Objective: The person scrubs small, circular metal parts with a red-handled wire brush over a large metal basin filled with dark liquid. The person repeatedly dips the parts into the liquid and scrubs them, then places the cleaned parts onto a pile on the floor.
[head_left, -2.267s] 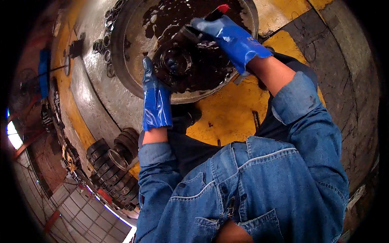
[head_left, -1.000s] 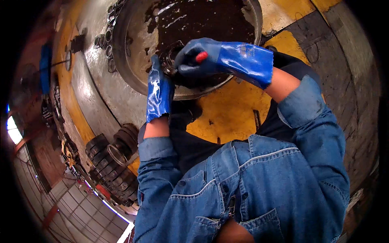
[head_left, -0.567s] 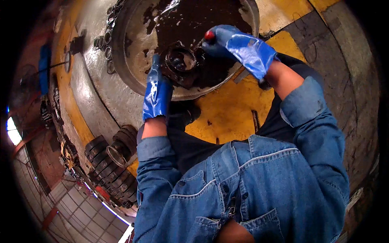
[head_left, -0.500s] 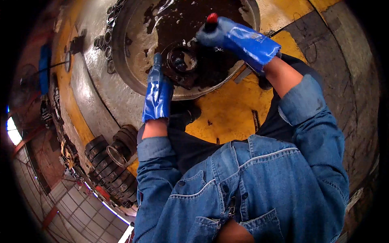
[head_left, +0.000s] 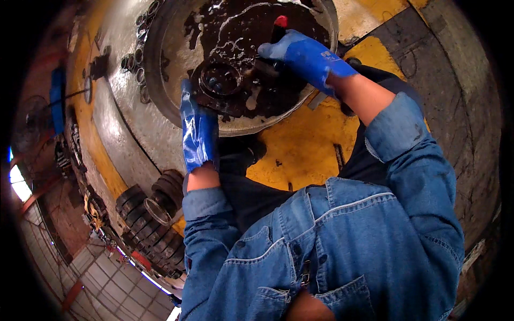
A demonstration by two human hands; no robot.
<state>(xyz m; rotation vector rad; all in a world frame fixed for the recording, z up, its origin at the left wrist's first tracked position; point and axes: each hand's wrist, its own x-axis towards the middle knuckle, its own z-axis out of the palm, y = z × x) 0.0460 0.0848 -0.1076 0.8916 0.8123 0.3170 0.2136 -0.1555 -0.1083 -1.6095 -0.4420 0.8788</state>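
A wide round metal basin (head_left: 153,69) holds dark liquid (head_left: 251,27) with streaks of foam. My left hand (head_left: 198,125), in a long blue glove, grips the near left side of a dark, wet metal ring (head_left: 239,81). The ring is held tilted over the liquid; the fingers beneath it are hidden. To its right, my gloved right hand (head_left: 302,53) is closed around a dark-handled brush (head_left: 281,22) with a red handle end. A dark block shows below the fingers, apart from the ring; its bristles cannot be made out.
Several small metal rings (head_left: 140,56) lie along the basin's left side. Dark, ribbed ring-shaped parts (head_left: 147,224) are stacked at lower left, with a thin bright ring (head_left: 157,211) against them. Yellow floor (head_left: 294,152) shows between my legs; dark floor plates (head_left: 423,69) lie to the right.
My left hand and the ring have shifted left and slightly nearer. The right hand has turned a little, and the brush now stands farther from the ring. Foam streaks have spread on the liquid.
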